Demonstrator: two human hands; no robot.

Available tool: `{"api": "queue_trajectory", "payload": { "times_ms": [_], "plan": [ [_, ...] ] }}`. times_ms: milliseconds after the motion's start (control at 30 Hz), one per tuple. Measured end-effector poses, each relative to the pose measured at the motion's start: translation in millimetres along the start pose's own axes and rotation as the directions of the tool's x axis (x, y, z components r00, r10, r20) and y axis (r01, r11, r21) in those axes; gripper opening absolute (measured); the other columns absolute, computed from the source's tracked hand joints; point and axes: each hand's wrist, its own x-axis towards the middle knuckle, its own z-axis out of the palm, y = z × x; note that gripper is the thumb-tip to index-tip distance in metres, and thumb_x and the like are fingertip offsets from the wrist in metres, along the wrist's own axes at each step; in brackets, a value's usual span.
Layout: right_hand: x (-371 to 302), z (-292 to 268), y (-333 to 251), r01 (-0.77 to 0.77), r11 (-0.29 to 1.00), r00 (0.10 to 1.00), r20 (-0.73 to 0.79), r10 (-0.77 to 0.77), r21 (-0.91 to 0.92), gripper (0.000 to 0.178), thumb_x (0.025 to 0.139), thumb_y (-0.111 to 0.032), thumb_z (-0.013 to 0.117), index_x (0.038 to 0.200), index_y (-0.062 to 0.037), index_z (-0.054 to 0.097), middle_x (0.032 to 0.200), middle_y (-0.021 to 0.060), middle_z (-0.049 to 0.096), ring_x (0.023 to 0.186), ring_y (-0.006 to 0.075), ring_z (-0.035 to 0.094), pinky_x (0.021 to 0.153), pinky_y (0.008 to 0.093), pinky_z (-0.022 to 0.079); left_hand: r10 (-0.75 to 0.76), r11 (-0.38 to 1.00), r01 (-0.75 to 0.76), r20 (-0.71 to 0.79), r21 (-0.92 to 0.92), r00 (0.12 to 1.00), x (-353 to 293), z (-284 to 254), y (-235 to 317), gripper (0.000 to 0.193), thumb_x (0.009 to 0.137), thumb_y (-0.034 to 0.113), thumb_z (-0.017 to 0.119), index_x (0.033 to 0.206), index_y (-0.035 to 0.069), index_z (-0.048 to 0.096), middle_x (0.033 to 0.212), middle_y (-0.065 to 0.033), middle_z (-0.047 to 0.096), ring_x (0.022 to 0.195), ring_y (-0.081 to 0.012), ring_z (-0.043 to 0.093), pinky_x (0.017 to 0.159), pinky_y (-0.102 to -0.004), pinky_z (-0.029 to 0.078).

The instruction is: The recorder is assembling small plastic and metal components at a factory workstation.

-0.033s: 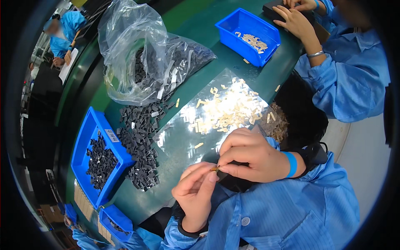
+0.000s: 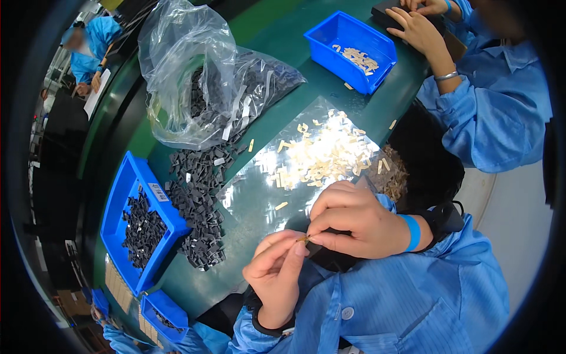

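Note:
My left hand (image 2: 276,272) pinches a small yellowish-brown piece (image 2: 303,239) between thumb and forefinger. From the other side, the pinched fingertips of my right hand (image 2: 354,221) meet its end; a tiny dark bit shows there, too small to name. Just beyond my hands, many small cream-coloured pieces (image 2: 321,150) lie scattered on a clear plastic sheet (image 2: 250,177). Left of the sheet is a heap of small dark grey rectangular pieces (image 2: 200,206), spilling from a large clear plastic bag (image 2: 183,44).
A blue bin (image 2: 177,221) with dark pieces stands at left, a smaller blue bin (image 2: 168,330) nearer me. Far right, another blue bin (image 2: 324,41) holds cream pieces on the green table (image 2: 271,35). A co-worker's hand (image 2: 418,32) rests on a dark box. Another person (image 2: 94,47) works far left.

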Motion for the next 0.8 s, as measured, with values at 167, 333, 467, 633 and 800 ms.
{"api": "queue_trajectory", "payload": {
  "times_ms": [167,333,467,633,800],
  "plan": [
    [3,2,-4,-0.058,0.998,0.997,-0.059,0.058,0.009,0.007,0.075,-0.011,0.064,0.080,-0.0073,0.061,0.081,0.0040,0.056,0.072,0.0207,0.053,0.066,0.0324,0.037,0.111,0.994,-0.110,-0.049,0.023,0.993,2,-2,-8,0.011,0.080,0.002,0.061,0.087,-0.007,0.063,0.091,-0.0144,0.057,0.068,-0.0131,0.053,0.061,-0.0225,0.042],
    [1,12,-3,-0.102,0.975,0.991,-0.067,0.117,0.196,0.009,0.077,-0.008,0.065,0.084,-0.0032,0.065,0.074,0.0059,0.057,0.066,0.0175,0.054,0.057,0.0278,0.040,0.187,0.982,-0.185,-0.071,0.044,0.980,4,-1,-11,0.011,0.079,0.001,0.061,0.087,-0.006,0.063,0.094,-0.0115,0.054,0.073,-0.0139,0.052,0.065,-0.0231,0.042],
    [0,15,-5,-0.195,0.944,0.976,-0.039,0.213,0.267,0.009,0.077,-0.008,0.065,0.084,-0.0013,0.064,0.075,0.0061,0.057,0.063,0.0150,0.054,0.054,0.0260,0.041,0.225,0.974,-0.223,-0.053,0.036,0.973,5,1,-10,0.013,0.077,-0.005,0.063,0.090,-0.005,0.065,0.096,-0.0104,0.054,0.083,-0.0149,0.054,0.072,-0.0214,0.043],
    [-1,15,-6,-0.274,0.889,0.957,0.010,0.290,0.368,0.009,0.079,-0.002,0.063,0.088,0.0018,0.063,0.083,0.0072,0.058,0.070,0.0107,0.053,0.060,0.0230,0.042,0.106,0.979,-0.113,-0.053,-0.167,0.993,5,3,-16,0.013,0.078,-0.003,0.061,0.090,-0.005,0.065,0.099,-0.0099,0.051,0.086,-0.0152,0.051,0.075,-0.0247,0.041],
    [0,16,-5,-0.262,0.874,0.956,-0.016,0.294,0.408,0.005,0.077,0.002,0.060,0.082,0.0015,0.060,0.082,0.0066,0.056,0.069,0.0103,0.052,0.059,0.0229,0.041,-0.125,0.876,0.111,0.000,-0.470,0.992,3,8,-11,0.012,0.080,-0.002,0.058,0.090,-0.004,0.065,0.101,-0.0098,0.050,0.090,-0.0160,0.049,0.076,-0.0275,0.041]
  ]
}}
